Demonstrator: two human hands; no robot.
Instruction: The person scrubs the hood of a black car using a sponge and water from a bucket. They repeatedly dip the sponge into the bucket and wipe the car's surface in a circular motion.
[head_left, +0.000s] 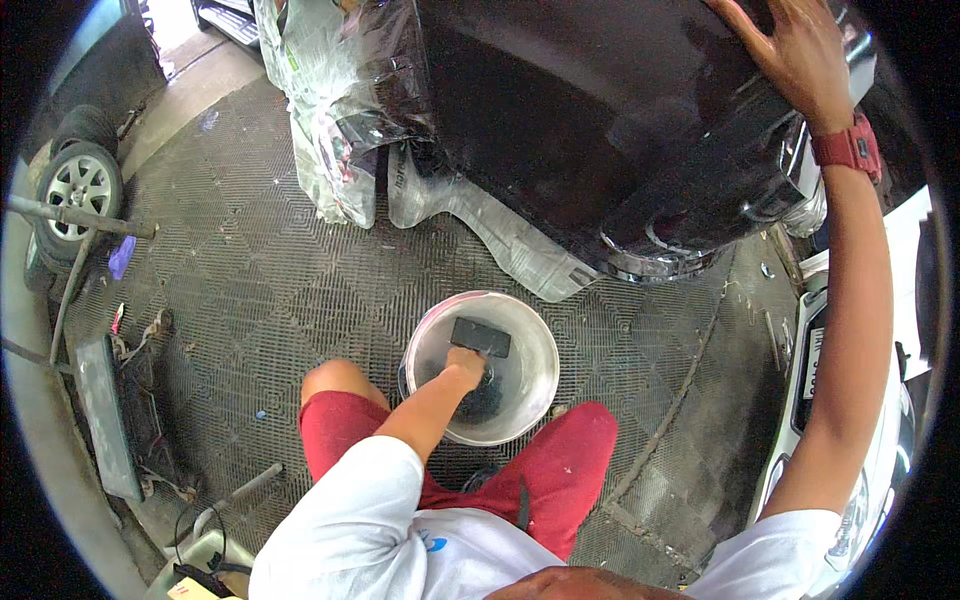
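Observation:
A white round bucket (546,375) stands on the floor between my knees, with dark murky water at its bottom. My left hand (466,364) reaches into it, fingers closed on a flat, dark grey rectangular block (481,337). Whether the block touches the water I cannot tell. Ahead of me is a glossy black car body (600,110), wet-looking along its lower curve. My right hand (800,50) rests on its upper right part with fingers stretched out, partly cut off by the view's edge.
Clear plastic sheeting (335,130) covers the car's left part and trails to the ribbed mat floor (240,270). Wheels (82,190) and a metal bar (80,213) are at left, above a leaning panel (107,415). A white car (790,430) stands at right.

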